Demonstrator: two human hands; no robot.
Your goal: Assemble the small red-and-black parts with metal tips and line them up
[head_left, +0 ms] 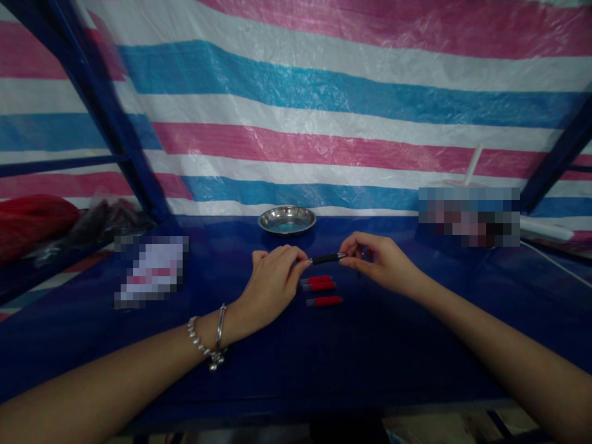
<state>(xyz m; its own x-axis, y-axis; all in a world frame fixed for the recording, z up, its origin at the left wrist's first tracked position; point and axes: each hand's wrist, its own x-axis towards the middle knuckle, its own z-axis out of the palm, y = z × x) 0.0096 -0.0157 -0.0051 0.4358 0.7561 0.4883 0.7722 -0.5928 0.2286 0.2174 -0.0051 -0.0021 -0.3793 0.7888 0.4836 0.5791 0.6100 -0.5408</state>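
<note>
Pinching the pen [326, 259] at both ends, your left hand [277, 277] and right hand [382, 259] hold it level above the table [393, 345], its black middle bare between your fingertips. That grip looks light, and the contact is small, so uneven pulling or twisting could make one end slip. If it did, the pen might drop or flick sideways, and any loose part could roll off across the smooth tabletop.

Three red pieces [328, 301] lie on your side of the pen, two close together and one a little apart. Your left fingers are just beside the nearer ends of that pair; letting that hand drop or sweep right could scatter them. The bracelet [198, 336] on your left wrist has dangling charms, which might catch a piece if your forearm swung over. Beyond the pen sits the dish [287, 219], far enough off that only a sudden forward jerk would seem likely to knock it. Your right fingers hide part of their end, so you cannot tell from here how firmly it is seated.
</note>
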